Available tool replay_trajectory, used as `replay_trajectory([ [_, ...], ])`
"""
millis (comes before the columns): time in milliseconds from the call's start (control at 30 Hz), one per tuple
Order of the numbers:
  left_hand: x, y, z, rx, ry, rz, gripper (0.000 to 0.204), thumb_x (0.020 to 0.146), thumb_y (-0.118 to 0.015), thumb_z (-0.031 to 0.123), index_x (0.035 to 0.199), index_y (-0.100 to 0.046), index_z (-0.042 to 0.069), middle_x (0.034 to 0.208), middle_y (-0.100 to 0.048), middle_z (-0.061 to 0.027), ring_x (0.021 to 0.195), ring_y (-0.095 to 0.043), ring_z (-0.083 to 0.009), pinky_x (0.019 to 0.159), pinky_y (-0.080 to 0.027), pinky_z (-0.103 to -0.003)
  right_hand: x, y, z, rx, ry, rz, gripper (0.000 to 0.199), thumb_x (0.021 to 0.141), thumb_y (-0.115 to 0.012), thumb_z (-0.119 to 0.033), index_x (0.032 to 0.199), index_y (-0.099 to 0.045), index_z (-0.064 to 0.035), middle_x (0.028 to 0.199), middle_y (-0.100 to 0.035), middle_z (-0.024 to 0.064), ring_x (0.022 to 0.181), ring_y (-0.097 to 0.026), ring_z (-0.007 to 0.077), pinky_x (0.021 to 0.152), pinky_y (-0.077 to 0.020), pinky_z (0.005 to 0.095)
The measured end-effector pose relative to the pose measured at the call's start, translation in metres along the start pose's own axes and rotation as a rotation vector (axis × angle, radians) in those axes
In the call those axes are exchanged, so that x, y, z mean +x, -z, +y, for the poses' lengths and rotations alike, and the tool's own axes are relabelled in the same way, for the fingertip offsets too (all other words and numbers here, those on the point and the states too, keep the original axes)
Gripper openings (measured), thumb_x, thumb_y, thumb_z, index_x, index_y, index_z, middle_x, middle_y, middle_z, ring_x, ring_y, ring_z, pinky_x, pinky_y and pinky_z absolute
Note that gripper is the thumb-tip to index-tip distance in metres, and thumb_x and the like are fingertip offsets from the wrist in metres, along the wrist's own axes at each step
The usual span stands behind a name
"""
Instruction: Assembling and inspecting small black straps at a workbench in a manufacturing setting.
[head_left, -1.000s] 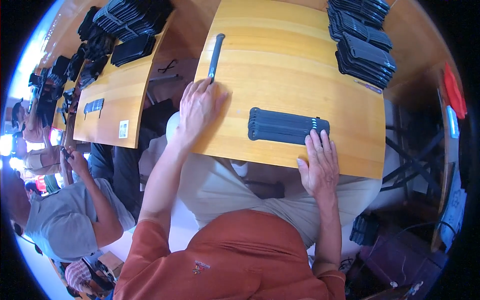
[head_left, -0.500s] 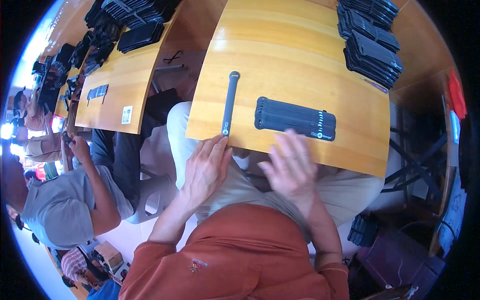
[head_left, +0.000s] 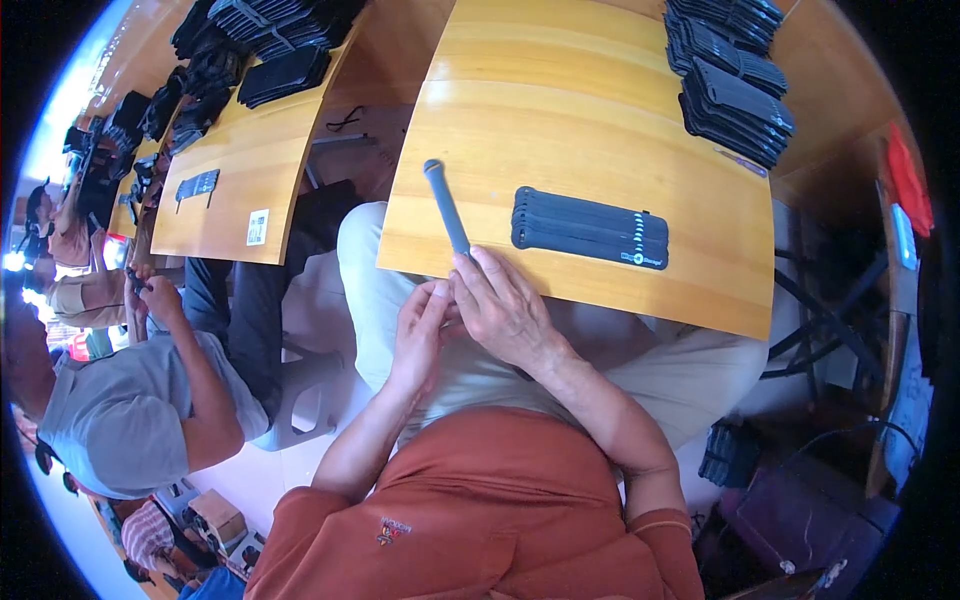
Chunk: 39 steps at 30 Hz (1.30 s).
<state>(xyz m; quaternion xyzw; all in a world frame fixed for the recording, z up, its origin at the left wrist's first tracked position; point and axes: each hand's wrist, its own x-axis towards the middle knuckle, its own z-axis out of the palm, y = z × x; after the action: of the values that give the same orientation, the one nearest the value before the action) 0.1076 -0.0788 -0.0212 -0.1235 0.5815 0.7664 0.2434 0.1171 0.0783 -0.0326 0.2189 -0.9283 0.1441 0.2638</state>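
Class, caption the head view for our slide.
Left hand and right hand together at one dark strap, beside a dark bundle.

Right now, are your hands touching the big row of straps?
No, the row of straps lies apart from the left hand and right hand.

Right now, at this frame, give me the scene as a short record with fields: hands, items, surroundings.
Left hand: beside the right hand, thumb and fingertips close together; grip unclear
Right hand: fingers at the near end of the single strap
Single strap: dark grey, slanting, rounded far end
Strap set: dark strips side by side on the table, right of the single strap
Stacks: dark, table's far right
Tool: slim, purple-handled, by the nearest stack
Co-worker: grey shirt, left side
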Motion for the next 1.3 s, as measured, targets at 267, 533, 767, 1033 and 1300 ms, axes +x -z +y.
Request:
replay_trajectory([
  [267, 0.004, 0.003, -0.002, -0.153, 0.114, -0.104, 0.024, 0.108, -0.058, 0.031, 0.113, -0.064, 0.008, 0.096, -0.067, -0.0003, 0.084, -0.065, -0.0087, 0.077, -0.056, -0.026, -0.021, 0.03, -0.009, 0.222, 0.05, 0.051, 0.027, 0.082, -0.068, -0.007, 0.106, -0.07, 0.0054, 0.111, -0.069, 0.0186, 0.105, -0.07, 0.0318, 0.089, -0.0612, 0.04],
  [533, -0.01, -0.004, 0.011, -0.191, 0.01, -0.106, 0.006, 0.101, -0.068, 0.013, 0.101, -0.069, 0.007, 0.09, -0.073, -0.0035, 0.074, -0.069, -0.0109, 0.066, -0.058, -0.028, -0.053, 0.071, -0.002, 0.351, 0.021, 0.11, 0.023, 0.083, -0.071, -0.005, 0.104, -0.068, 0.0054, 0.109, -0.071, 0.0199, 0.097, -0.074, 0.0312, 0.08, -0.0634, 0.0378],
  [767, 0.005, -0.021, 0.023, -0.144, -0.079, -0.135, 0.007, 0.102, -0.064, 0.012, 0.103, -0.068, 0.006, 0.084, -0.071, -0.0044, 0.072, -0.068, -0.0124, 0.065, -0.057, -0.028, -0.079, 0.107, 0.021, 0.445, -0.257, 0.075, 0.028, 0.074, -0.079, 0.006, 0.098, -0.073, -0.0067, 0.106, -0.072, 0.0169, 0.079, -0.073, 0.0262, 0.062, -0.0599, 0.0342],
  [1033, 0.022, -0.04, 0.023, -0.008, -0.17, -0.175, 0.006, 0.1, -0.067, 0.009, 0.104, -0.067, 0.004, 0.085, -0.07, -0.0043, 0.071, -0.067, -0.0126, 0.065, -0.056, -0.028, -0.097, 0.131, 0.049, 0.581, -0.59, 0.054, 0.026, 0.082, -0.081, -0.001, 0.105, -0.071, -0.0034, 0.098, -0.069, 0.0123, 0.081, -0.07, 0.0272, 0.069, -0.0563, 0.0353],
  [1300, 0.032, -0.051, 0.02, 0.191, -0.237, -0.211, 0.012, 0.101, -0.068, 0.013, 0.107, -0.067, 0.002, 0.087, -0.07, -0.0042, 0.075, -0.067, -0.0113, 0.07, -0.058, -0.027, -0.112, 0.131, 0.073, 0.704, -0.937, 0.202, 0.018, 0.093, -0.069, 0.001, 0.111, -0.071, 0.0035, 0.094, -0.071, 0.0143, 0.081, -0.071, 0.0195, 0.073, -0.0564, 0.0303],
])
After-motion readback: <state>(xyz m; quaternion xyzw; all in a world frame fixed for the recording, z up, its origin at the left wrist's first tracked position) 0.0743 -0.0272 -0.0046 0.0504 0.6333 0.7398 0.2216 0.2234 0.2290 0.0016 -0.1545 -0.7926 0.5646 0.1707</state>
